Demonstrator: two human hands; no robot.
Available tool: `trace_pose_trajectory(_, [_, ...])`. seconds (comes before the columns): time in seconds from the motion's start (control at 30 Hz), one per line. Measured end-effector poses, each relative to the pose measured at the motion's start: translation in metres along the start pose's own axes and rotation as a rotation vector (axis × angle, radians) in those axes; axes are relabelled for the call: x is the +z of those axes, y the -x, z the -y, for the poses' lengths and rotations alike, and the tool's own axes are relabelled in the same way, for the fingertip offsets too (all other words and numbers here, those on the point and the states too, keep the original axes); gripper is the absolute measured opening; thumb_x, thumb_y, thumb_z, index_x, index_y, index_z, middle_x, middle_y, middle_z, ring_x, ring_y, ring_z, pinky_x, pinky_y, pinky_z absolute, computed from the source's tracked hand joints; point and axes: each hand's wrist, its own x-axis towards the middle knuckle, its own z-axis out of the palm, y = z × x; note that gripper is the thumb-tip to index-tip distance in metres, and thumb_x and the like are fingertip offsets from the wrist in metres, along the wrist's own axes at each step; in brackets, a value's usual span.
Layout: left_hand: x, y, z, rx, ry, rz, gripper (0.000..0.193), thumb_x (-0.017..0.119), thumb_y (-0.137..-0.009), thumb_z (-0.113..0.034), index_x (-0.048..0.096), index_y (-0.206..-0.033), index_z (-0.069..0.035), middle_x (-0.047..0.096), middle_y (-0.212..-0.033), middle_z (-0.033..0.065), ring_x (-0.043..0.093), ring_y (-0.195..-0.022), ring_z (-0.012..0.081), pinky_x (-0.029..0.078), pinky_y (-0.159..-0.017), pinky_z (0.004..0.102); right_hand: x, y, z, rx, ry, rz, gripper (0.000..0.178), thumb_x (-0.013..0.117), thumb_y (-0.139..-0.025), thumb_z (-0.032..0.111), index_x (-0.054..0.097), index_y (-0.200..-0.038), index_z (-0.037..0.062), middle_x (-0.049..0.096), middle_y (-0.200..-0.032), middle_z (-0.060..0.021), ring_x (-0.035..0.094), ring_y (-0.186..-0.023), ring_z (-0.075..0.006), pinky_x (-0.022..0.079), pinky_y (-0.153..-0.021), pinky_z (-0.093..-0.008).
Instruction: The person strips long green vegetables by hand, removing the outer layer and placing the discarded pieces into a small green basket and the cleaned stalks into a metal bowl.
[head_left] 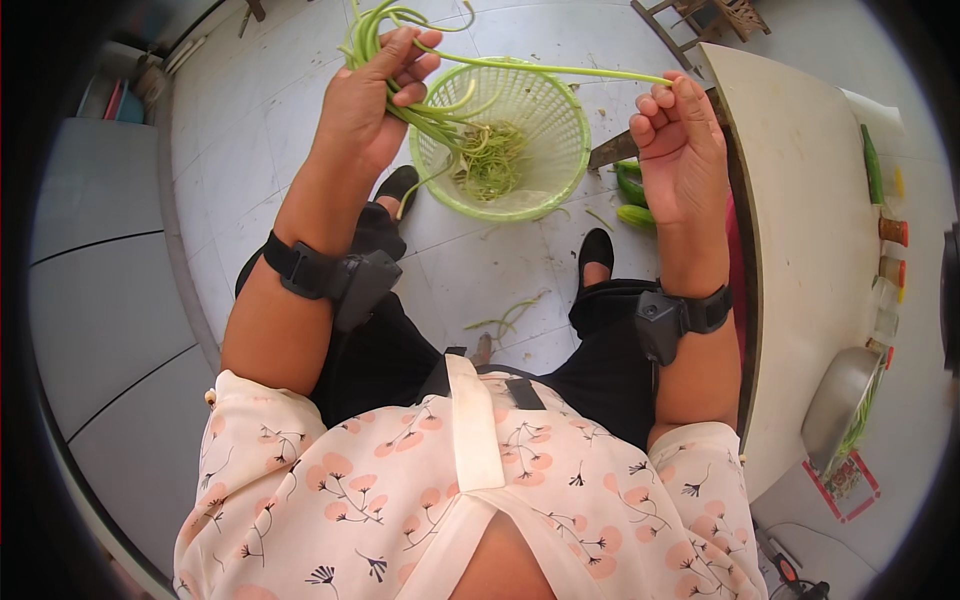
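Observation:
My left hand is closed around a loose bunch of garlic scapes, whose ends curl above the fist and droop below it. One long scape runs almost level from that bunch across to my right hand. There the thumb and fingers pinch its far end, the other fingers being curled. Under the stretched scape, a light green plastic basket stands on the floor between my feet. Thin green trimmings lie in its bottom, and some drooping scapes hang over its left rim.
Along my right side runs a pale tabletop with a metal bowl and several small jars. Cucumbers lie on the floor by its edge. Green scraps are scattered on the tiles. Grey cabinets stand at left, a wooden chair far right.

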Motion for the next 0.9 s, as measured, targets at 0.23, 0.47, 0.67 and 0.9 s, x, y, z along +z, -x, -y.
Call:
trace_pose_trajectory(0.23, [0.024, 0.011, 0.012, -0.064, -0.093, 0.009, 0.019, 0.061, -0.096, -0.014, 0.06, -0.106, 0.002, 0.066, -0.103, 0.0119, 0.053, -0.068, 0.0069, 0.037, -0.05, 0.0174, -0.002, 0.0, -0.003, 0.262, -0.595, 0.096, 0.019, 0.059, -0.098, 0.021, 0.059, -0.106, 0.0031, 0.063, -0.087, -0.0053, 0.061, -0.084, -0.018, 0.051, -0.067, -0.0276])
trace_pose_trajectory(0.47, [0.026, 0.011, 0.009, -0.022, -0.195, -0.023, 0.024, 0.062, -0.096, -0.019, 0.059, -0.108, 0.003, 0.066, -0.107, 0.0137, 0.052, -0.068, 0.0073, 0.037, -0.051, 0.0171, -0.006, -0.001, 0.009, 0.042, -0.153, 0.008, 0.023, 0.045, -0.104, 0.026, 0.055, -0.097, 0.0059, 0.057, -0.084, -0.0058, 0.061, -0.083, -0.021, 0.056, -0.085, -0.0367])
trace_pose_trajectory(0.67, [0.023, 0.01, 0.012, -0.094, -0.247, -0.069, 0.033, 0.063, -0.095, -0.027, 0.059, -0.11, 0.002, 0.066, -0.089, 0.0073, 0.048, -0.059, 0.0095, 0.036, -0.051, 0.0209, -0.018, -0.002, 0.027, -0.089, -0.067, -0.042, 0.02, 0.05, -0.103, 0.024, 0.05, -0.093, 0.0063, 0.044, -0.072, -0.0006, 0.048, -0.064, -0.0113, 0.043, -0.057, -0.0243])
trace_pose_trajectory(0.9, [0.046, 0.024, 0.018, -0.244, -0.222, 0.216, 0.028, 0.047, -0.095, -0.022, 0.058, -0.105, 0.002, 0.049, -0.071, 0.001, 0.042, -0.055, 0.0087, 0.033, -0.051, 0.0233, 0.018, 0.014, -0.013, 0.188, 0.12, 0.058, 0.014, 0.064, -0.095, 0.017, 0.057, -0.097, 0.0046, 0.051, -0.077, 0.0019, 0.037, -0.056, -0.0023, 0.027, -0.046, -0.0169])
